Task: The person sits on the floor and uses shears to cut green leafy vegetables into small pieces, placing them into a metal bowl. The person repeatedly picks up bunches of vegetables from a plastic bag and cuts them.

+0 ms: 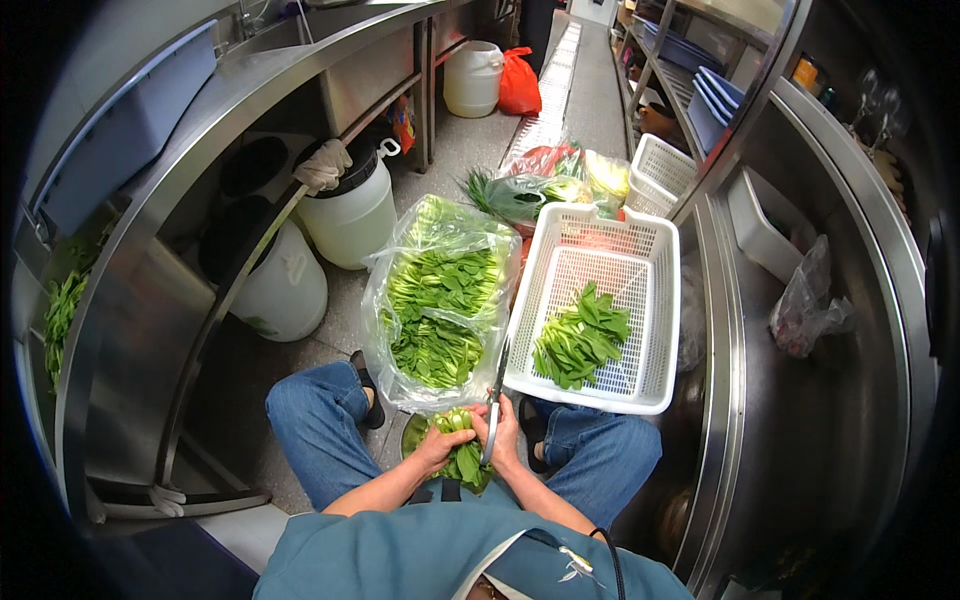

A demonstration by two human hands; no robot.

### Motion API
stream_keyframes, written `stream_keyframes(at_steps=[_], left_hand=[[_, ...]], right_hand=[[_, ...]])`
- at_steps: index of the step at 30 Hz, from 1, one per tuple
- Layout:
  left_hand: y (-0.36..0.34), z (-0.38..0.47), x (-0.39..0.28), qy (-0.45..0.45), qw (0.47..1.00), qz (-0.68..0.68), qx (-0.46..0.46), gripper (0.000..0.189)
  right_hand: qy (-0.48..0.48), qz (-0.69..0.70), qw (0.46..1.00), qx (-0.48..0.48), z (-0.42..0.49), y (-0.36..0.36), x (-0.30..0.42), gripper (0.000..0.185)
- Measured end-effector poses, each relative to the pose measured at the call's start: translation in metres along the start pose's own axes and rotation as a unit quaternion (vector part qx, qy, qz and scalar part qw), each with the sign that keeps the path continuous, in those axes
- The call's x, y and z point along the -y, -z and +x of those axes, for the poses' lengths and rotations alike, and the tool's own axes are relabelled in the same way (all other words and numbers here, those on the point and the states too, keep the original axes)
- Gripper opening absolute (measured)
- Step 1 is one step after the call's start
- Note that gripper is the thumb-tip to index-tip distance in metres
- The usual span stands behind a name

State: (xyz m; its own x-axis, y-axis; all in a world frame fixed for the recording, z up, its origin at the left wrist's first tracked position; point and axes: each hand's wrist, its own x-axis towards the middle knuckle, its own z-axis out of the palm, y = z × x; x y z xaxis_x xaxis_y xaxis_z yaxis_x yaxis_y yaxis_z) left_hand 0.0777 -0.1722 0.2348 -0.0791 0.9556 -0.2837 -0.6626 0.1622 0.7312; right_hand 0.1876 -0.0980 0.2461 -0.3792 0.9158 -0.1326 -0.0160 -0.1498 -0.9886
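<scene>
My left hand [441,447] holds a bunch of leafy green vegetables [466,461] by its pale stems, low in front of my body. In my right hand [507,435] is a knife [502,375], its dark blade pointing up and away from me beside the bunch; the fingers also sit close to the stems. Ahead, a clear plastic bag [379,337] lies open, packed with more leafy greens [442,281]. To its right, a white perforated plastic basket [667,330] holds a pile of loose greens [581,337]. Below the bunch, a round green thing is mostly hidden.
Bagged vegetables [536,191] and a smaller white basket [664,169] lie beyond the large basket. White plastic drums [349,217] stand under the steel counter [300,71] at left. A steel cabinet with shelves [787,322] borders the right. A red bag [519,82] sits farther back.
</scene>
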Motion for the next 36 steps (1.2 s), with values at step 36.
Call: stream_keyframes(at_steps=[36], left_hand=[[0.034,0.015,0.031,0.062,0.992,-0.021,-0.104,0.041]], right_hand=[[-0.058,0.016,0.986,0.156,-0.014,0.0,-0.036,0.062]])
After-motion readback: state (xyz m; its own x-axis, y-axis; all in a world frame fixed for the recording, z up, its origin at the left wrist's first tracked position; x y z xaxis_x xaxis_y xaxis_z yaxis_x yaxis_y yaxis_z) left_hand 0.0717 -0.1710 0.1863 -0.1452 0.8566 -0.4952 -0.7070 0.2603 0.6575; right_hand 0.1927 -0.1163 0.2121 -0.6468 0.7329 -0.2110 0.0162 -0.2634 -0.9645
